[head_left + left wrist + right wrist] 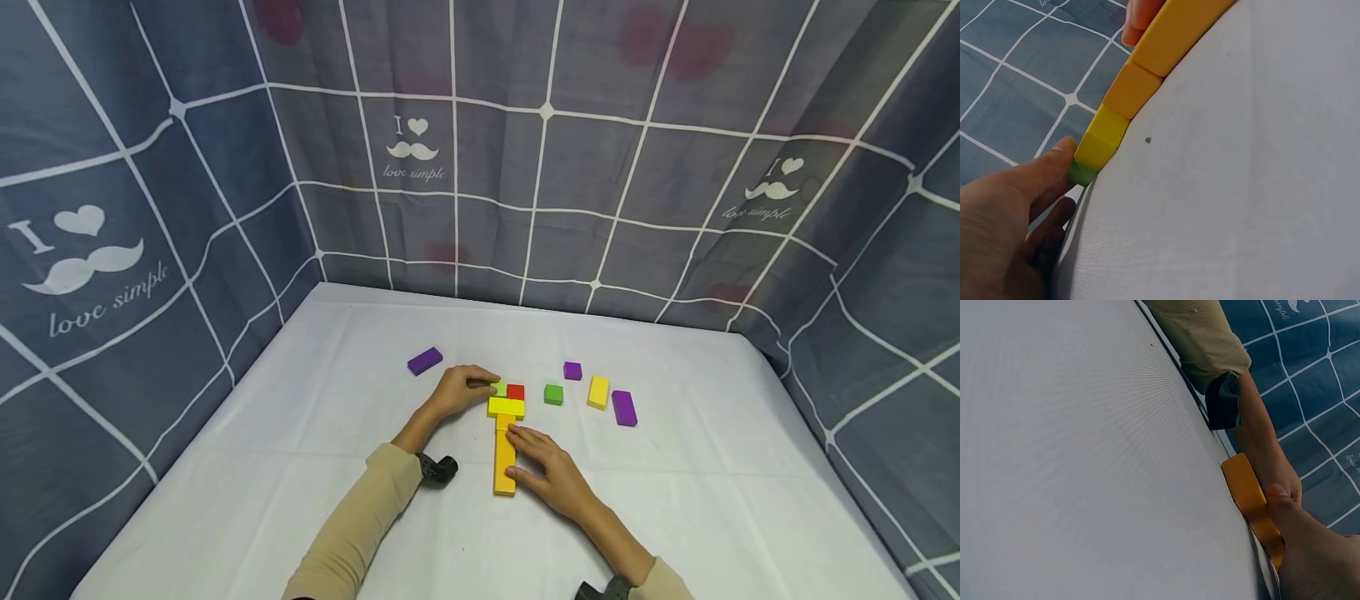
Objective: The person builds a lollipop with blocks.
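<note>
My left hand (459, 390) pinches a light green block (498, 389) at the far left corner of a row of laid-out blocks; in the left wrist view its thumb lies along the green block (1081, 174). Beside that sits a red block (516, 392). A yellow block (506, 407) lies crosswise just below them. Nearer still, a short orange block (506, 422) and a long orange block (505, 461) form a stem. My right hand (553, 473) touches the stem's right side with relaxed fingers and thumb. In the right wrist view its thumb rests against an orange block (1246, 487).
To the right lie a green block (553, 395), a small purple block (572, 371), a yellow block (597, 392) and a long purple block (624, 408). Another purple block (425, 361) is at the far left. A grey checked curtain (495, 167) surrounds the white table (675, 500).
</note>
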A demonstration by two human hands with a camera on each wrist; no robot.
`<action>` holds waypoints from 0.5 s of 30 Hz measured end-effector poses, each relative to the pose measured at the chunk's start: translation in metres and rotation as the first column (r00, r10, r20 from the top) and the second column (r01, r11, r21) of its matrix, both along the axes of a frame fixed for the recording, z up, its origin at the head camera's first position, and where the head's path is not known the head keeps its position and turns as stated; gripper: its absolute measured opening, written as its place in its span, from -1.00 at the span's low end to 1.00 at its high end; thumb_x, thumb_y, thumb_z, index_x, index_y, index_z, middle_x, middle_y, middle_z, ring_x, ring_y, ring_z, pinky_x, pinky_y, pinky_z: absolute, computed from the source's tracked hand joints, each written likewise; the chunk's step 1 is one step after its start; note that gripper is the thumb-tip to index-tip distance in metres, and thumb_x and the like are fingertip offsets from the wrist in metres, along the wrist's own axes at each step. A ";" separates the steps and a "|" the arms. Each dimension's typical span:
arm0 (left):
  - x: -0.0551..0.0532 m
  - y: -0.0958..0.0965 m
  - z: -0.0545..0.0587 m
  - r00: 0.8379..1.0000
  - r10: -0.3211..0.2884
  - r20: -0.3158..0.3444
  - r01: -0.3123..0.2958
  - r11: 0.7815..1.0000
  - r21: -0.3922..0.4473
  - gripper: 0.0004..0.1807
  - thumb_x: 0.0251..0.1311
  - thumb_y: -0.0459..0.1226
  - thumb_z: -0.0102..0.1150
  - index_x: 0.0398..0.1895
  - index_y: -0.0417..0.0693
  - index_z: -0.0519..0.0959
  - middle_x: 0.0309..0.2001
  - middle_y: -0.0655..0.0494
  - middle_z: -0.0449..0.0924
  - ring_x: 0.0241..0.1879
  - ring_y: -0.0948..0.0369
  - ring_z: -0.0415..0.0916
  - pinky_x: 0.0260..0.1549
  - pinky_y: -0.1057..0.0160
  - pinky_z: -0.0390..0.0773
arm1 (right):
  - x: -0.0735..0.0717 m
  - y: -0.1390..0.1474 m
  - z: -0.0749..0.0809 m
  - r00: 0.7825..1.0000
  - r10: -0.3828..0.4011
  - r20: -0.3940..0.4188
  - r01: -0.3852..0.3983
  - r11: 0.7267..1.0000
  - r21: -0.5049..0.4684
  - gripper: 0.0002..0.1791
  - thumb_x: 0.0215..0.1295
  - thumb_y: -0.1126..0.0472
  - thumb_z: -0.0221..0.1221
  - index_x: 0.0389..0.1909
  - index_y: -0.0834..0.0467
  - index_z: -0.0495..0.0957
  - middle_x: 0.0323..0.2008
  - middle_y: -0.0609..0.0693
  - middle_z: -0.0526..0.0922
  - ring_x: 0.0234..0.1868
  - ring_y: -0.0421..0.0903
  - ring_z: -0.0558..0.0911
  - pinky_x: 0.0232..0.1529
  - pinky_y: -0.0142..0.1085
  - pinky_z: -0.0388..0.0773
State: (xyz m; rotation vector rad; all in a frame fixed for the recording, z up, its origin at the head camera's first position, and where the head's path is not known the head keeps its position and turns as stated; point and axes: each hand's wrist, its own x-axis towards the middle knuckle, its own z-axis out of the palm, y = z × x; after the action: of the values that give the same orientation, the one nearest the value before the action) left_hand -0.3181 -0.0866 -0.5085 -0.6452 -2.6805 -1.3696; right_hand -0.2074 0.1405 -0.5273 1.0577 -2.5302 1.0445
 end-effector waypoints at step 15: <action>0.002 -0.001 0.002 0.999 -0.028 0.017 0.027 1.000 0.012 -0.73 0.11 -0.16 0.26 -0.11 0.00 0.66 -0.16 0.17 0.64 -0.09 0.22 0.52 -0.04 0.26 0.51 | 0.001 -0.001 0.002 1.000 0.006 0.015 -0.006 1.000 -0.008 -0.39 0.21 -0.06 0.17 0.24 0.13 0.38 0.26 -0.05 0.35 0.28 -0.07 0.30 0.20 -0.03 0.29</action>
State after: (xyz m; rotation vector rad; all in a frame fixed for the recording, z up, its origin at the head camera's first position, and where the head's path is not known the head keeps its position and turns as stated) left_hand -0.3159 -0.0872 -0.5066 -0.6752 -2.6845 -1.4020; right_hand -0.2062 0.1400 -0.5252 1.0603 -2.5335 1.0678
